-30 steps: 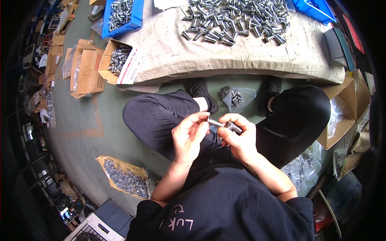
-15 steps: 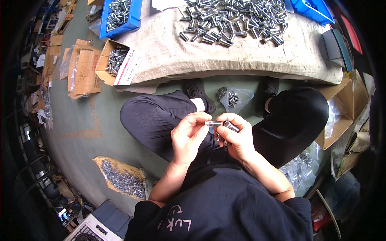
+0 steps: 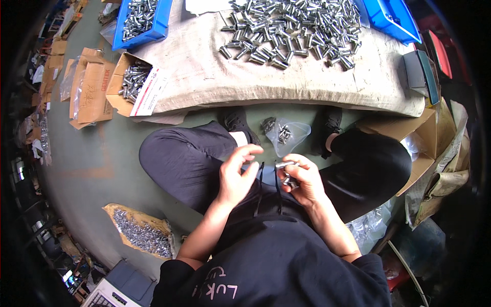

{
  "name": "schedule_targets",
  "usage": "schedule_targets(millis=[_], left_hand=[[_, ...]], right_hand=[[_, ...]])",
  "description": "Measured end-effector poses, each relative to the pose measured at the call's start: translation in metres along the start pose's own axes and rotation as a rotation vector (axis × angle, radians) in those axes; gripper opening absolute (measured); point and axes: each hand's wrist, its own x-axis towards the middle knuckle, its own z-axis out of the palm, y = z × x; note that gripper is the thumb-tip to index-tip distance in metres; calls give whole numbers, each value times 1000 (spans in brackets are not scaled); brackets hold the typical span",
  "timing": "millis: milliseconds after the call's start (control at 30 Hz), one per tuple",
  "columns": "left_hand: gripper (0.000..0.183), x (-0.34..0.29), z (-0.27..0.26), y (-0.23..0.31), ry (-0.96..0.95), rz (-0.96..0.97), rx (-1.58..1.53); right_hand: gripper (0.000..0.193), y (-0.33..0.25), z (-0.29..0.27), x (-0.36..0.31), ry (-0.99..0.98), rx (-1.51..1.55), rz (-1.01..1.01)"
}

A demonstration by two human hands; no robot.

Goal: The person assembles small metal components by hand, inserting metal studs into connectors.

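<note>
Metal pins [image 3: 286, 165] are in the right hand [image 3: 305, 180], fingers clamped on them. Left hand [image 3: 236, 176] kinda hovers nearby, thumb and fingertips apart. Big pile of pins [image 3: 302, 23] on the beige cloth [image 3: 204, 77] too.

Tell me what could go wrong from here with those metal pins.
Slipping: the right hand grips more than one pin at once, and the left hand is open and apart from them, so one might drop.

Kicking: the plastic bag of parts lies on the floor between the shoes; a shifting foot could scatter them.
</note>
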Motion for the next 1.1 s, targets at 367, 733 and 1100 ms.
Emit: schedule_targets(millis=[367,733,1100], left_hand=[[49,68,74,-121,-175,-474,582],[26,79,71,-137,29,-532,491],[28,77,77,-152,-8,-422,507]], right_hand=[[17,-35,-40,85,290,-1233,-162],[34,2,-76,155,453,-1400,187],[48,-11,-113,114,768,-1759,204]])
